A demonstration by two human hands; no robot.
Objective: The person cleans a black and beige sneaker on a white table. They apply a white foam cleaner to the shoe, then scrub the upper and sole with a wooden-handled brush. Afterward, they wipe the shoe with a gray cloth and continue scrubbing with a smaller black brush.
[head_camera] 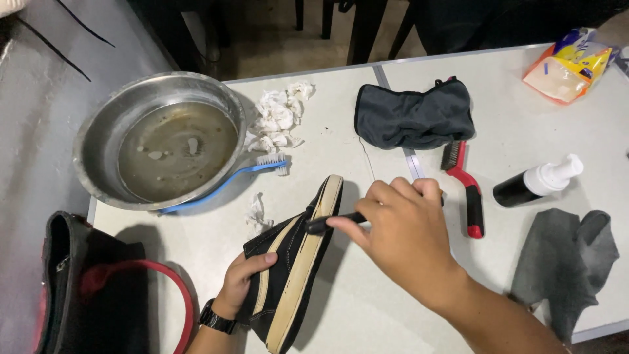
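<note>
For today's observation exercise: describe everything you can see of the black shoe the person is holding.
The shoe is a black, fabric-looking sneaker with cream stripes and a thick cream sole edge. It is tipped on its side above the grey table, toe pointing away. The left hand grips its upper from the left; the right hand presses a dark-handled brush against the sole near the toe.

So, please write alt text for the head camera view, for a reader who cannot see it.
A left hand holds a black shoe on its side while the right hand presses a dark brush to its sole. Nearby: a metal basin of murky water and a blue toothbrush.
</note>
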